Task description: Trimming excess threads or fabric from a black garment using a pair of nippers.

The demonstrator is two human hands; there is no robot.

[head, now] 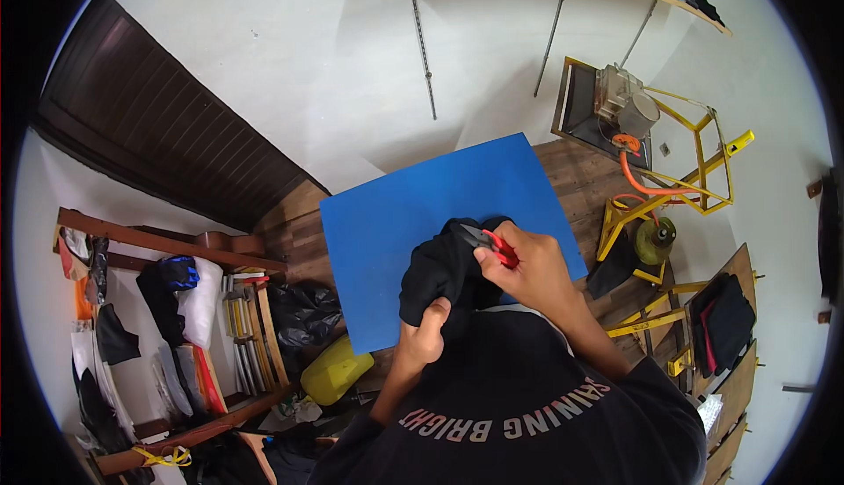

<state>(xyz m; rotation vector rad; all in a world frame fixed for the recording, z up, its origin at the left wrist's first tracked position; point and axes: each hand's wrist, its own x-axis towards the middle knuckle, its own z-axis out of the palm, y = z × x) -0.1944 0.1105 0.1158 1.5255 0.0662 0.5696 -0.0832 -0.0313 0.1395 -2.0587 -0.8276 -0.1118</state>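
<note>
Bunched black cloth (432,274) is held up near my chest, over the lower part of a blue tabletop (415,214). My left hand (424,336) grips the cloth at its lower left, with the thumb on top. In my right hand (534,264) are small thread snips (504,247) with red handles and dark blades. Their blades point up and left against the cloth. Whether they cut into the fabric cannot be seen. Folds hide my left fingers and the cloth's underside.
To the left stand shelves (171,257) with stacked materials, a black plastic bag (303,313) and a yellow container (337,371). A yellow metal frame (705,155) with an orange hose (636,181) is at right, above a rack (752,307) holding dark cloth.
</note>
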